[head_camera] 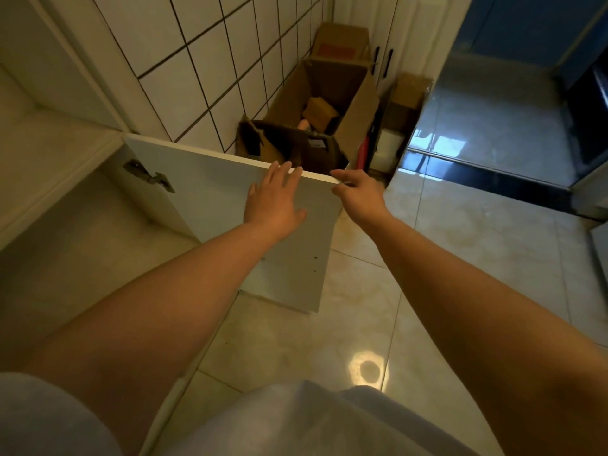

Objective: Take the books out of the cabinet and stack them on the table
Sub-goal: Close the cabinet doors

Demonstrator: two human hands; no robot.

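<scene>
Glossy beige tiles make up the floor (460, 258), which fills the lower and right part of the view and catches a round glare of light near the bottom. White square tiles with dark grout cover the wall (214, 60) at the top. At the left stands the white cabinet (49, 199); its inside shows pale and bare as far as can be seen, and no books are in view anywhere, so where they lie cannot be told. Its door (214, 199) is swung wide open, standing out from the cabinet front towards the middle of the view, with a metal hinge (148, 175) fixed on its inner face near the cabinet side.

Beyond the door's top edge, against the tiled wall, stands a large open cardboard box (348, 106) with smaller brown pieces inside, and further cardboard boxes (408, 90) lean beside white cupboard doors behind it.

Both bare forearms reach forward from the bottom of the view. The left hand (274, 199) lies flat on the door's inner face with fingers spread and fingertips at the top edge, gripping nothing. The right hand (358, 192) is at the door's upper outer corner, thumb and fingers pinching that edge.
</scene>
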